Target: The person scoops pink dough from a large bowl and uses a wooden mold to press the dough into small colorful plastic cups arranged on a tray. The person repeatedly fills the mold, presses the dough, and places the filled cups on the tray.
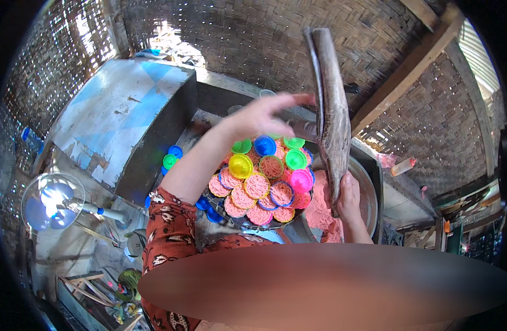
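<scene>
A long, weathered piece of wood [335, 110] rises in front of me, split along its upper part. My left hand [264, 115] is raised beside it, slightly blurred, with fingers spread and a fingertip close to its edge. Against the wood's lower end is my right hand [350, 201], whose fingers are mostly hidden. Below that hand, pink dough [321, 207] lies in a round metal basin [370, 185]. Under my left forearm sits a pile of round, pink noodle-like cakes [257, 186] on coloured rims. Small plastic cups, including a yellow one [241, 165] and a blue one [265, 146], rest on the pile.
A blue-and-white topped bench [115, 99] stands at left, with a fan [52, 204] nearer me. More blue cups [209, 211] lie beside the pile. On the right ledge is a bottle with a red cap [403, 166]. Woven walls [237, 44] surround the space, with a slanted timber post [408, 66].
</scene>
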A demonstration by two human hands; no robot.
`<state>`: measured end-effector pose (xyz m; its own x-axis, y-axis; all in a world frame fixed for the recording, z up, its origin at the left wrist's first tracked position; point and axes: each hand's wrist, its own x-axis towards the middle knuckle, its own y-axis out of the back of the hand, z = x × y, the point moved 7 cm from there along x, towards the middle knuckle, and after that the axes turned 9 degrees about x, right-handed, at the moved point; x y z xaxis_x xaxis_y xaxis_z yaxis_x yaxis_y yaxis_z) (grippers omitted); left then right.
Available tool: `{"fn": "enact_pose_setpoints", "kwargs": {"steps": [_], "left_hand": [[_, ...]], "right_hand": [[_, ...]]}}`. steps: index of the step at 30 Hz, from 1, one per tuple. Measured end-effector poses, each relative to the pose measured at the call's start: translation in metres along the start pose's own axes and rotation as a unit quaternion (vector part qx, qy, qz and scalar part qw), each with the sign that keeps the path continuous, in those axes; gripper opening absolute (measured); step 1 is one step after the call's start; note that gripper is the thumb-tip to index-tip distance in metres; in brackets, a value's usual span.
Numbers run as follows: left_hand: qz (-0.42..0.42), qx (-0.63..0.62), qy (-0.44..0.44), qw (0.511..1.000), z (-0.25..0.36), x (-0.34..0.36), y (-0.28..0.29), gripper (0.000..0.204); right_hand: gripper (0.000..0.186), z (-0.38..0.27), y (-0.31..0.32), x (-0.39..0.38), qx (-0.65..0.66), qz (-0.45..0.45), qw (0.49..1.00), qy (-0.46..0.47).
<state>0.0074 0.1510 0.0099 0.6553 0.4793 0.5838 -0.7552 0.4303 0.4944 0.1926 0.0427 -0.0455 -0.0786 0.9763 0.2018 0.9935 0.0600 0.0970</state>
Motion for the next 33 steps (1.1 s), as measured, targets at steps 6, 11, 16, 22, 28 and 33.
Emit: {"fn": "enact_pose_setpoints", "kwargs": {"steps": [6, 11, 16, 22, 28, 33], "left_hand": [[0.16, 0.406, -0.115, 0.892, 0.087, 0.029, -0.041, 0.013], [0.108, 0.505, -0.226, 0.826, 0.12, 0.044, -0.095, 0.008], [-0.133, 0.434, -0.116, 0.883, 0.124, 0.052, -0.115, 0.012], [-0.208, 0.398, -0.112, 0.886, 0.145, 0.008, -0.133, 0.011], [-0.114, 0.411, -0.024, 0.904, 0.133, -0.007, -0.067, 0.019], [-0.045, -0.173, 0.071, 0.981, 0.088, -0.022, -0.062, 0.019]], "right_hand": [[0.061, -0.05, -0.004, -0.018, -0.309, 0.031, 0.929, 0.203], [0.051, -0.155, 0.02, -0.035, -0.382, 0.208, 0.792, 0.427], [0.047, -0.174, -0.008, -0.073, -0.437, 0.152, 0.738, 0.491], [0.042, -0.152, -0.001, -0.11, -0.292, -0.038, 0.873, 0.39], [0.059, -0.156, 0.096, -0.172, -0.065, 0.229, 0.926, 0.293], [0.038, -0.151, 0.122, -0.199, 0.061, 0.431, 0.722, 0.537]]}}
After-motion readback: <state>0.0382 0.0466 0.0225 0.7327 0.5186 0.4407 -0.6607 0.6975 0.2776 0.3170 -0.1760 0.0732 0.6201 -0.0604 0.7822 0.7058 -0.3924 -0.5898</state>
